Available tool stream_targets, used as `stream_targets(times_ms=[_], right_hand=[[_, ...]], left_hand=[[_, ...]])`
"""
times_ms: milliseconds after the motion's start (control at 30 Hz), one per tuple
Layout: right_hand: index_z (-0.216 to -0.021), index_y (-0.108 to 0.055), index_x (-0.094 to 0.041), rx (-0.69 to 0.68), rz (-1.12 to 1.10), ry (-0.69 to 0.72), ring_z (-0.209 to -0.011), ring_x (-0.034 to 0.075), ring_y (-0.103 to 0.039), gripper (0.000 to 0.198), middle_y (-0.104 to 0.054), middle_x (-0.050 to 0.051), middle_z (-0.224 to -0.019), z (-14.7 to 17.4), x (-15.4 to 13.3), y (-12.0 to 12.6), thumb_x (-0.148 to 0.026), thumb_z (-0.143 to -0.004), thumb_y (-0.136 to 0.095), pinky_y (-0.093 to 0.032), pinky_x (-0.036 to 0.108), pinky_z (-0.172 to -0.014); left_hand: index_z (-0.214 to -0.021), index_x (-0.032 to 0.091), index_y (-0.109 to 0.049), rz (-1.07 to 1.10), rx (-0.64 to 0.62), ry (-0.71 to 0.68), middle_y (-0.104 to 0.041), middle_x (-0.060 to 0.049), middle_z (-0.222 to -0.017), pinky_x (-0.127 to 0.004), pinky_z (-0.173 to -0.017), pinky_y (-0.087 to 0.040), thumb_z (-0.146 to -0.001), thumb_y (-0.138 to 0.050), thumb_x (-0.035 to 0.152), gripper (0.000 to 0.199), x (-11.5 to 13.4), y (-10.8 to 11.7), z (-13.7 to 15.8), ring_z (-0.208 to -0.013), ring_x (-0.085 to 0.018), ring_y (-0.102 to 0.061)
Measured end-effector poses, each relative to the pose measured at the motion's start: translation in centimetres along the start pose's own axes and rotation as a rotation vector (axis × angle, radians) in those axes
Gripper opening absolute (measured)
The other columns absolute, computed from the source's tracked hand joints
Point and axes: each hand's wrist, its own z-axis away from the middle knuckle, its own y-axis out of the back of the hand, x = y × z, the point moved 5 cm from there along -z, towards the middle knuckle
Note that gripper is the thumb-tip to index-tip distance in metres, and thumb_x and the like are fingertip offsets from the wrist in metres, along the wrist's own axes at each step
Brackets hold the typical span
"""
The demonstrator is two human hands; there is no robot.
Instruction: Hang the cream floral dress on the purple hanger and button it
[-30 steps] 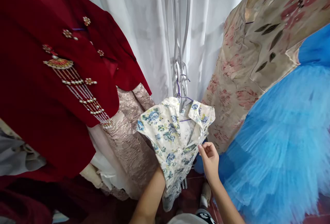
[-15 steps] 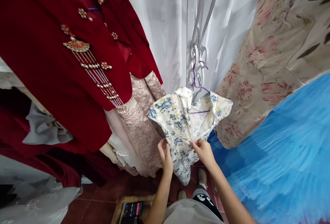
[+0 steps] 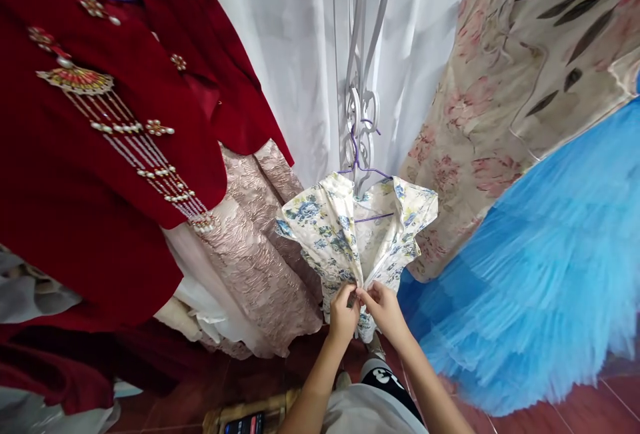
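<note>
A white floral blouse [image 3: 320,227] with blue flowers and short sleeves hangs on a purple hanger [image 3: 373,169], its front open in a V. My left hand [image 3: 345,312] pinches the front edge on the left, at the bottom of the V. Close against it, my right hand [image 3: 384,309] pinches the edge on the right. The fingertips nearly meet, and whatever small fastening lies between them is too small to make out. Below the hands, the lower part of the blouse is partly hidden.
A white scrolled metal stand [image 3: 356,104] stands behind the blouse. To the left hang a dark red jacket [image 3: 165,107] and a pink textured skirt [image 3: 250,247]. A beige floral dress [image 3: 450,174] and blue tulle [image 3: 530,274] are at right. A phone [image 3: 244,424] lies low on a wooden stool.
My left hand has moved from the blouse's left side to its front edge, beside my right hand. The two front edges are now drawn together. The view has shifted slightly right.
</note>
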Motion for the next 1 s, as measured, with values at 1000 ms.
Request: stream_targets(times_ms=[1000], right_hand=[[-0.066,-0.069,-0.015,0.146,-0.598,0.200,-0.036,0.008,-0.046,0.034,-0.065,0.000,-0.052,-11.9,-18.4,3.6,-0.046,-0.068,-0.081,-0.026,0.021,-0.034]], left_hand=[[-0.072,0.019,-0.056,-0.155,-0.059,-0.033,-0.061,-0.001,-0.073,-0.025,-0.067,-0.044,-0.082,-0.057,0.013,0.011,-1.0,-1.8,0.8,-0.070,-0.016,-0.059]])
